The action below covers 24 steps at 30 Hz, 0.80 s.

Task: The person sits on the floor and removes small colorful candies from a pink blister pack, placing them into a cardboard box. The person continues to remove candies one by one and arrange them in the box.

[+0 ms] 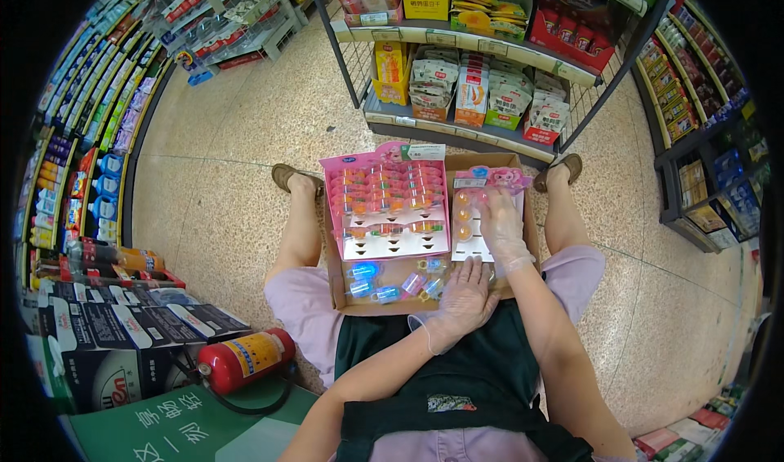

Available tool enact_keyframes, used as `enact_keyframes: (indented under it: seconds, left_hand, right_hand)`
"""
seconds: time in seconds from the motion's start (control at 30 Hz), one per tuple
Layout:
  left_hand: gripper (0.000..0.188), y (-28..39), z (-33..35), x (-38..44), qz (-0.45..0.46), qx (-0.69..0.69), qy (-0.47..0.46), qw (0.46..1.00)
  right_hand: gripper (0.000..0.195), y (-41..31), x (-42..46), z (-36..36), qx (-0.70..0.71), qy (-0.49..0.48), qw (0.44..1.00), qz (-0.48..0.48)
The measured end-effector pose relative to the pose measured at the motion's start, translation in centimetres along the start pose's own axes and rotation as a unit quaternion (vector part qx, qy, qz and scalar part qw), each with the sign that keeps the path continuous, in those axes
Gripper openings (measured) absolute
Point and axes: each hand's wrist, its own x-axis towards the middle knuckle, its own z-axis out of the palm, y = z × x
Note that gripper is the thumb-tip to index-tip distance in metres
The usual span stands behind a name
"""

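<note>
A shallow cardboard box (380, 308) lies across my lap. In its left part stands a pink display box (446, 217) with rows of small clear-capped toys or candies (375, 183). Beside it is a smaller white display card (470, 241) with a pink printed top, holding several orange round pieces (463, 217). My right hand (505, 226), in a clear plastic glove, lies over the card's right side; its fingertips are by a pink piece, and a grip cannot be made out. My gloved left hand (467, 293) rests palm down, fingers extended, at the card's lower edge. Loose blue and pink wrapped pieces (386, 293) lie in the box.
A shelf rack (465, 134) with packaged snacks stands just ahead. At the lower left are a red fire extinguisher (248, 358), dark cartons (110, 339) and bottles (116, 257). Stocked shelves line the left (147, 113) and right (680, 94). Speckled floor (214, 119) surrounds me.
</note>
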Motion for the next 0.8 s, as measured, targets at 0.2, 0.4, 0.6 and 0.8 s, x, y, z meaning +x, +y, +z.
enact_keyframes:
  seconds: [0.2,0.4,0.6,0.8]
  left_hand:
    - [0.064,-0.1,0.3,0.0,0.0,0.001,0.013,1.0]
    - [0.064,-0.1,0.0,0.0,0.0,0.001,0.005,1.0]
    - [0.064,-0.3,0.1,0.0,0.004,0.004,0.004,1.0]
    - [0.065,-0.3,-0.1,0.1,0.006,-0.006,0.001,1.0]
  right_hand:
    - [0.026,1.6,-0.9,0.6,0.312,0.069,0.927,0.194]
    - [0.029,2.5,-1.7,0.0,0.37,-0.047,0.888,0.27]
    - [0.028,-0.7,-1.9,-1.0,0.033,0.003,0.999,0.006]
    - [0.029,-2.0,-1.3,-2.0,0.02,-0.083,0.996,0.021]
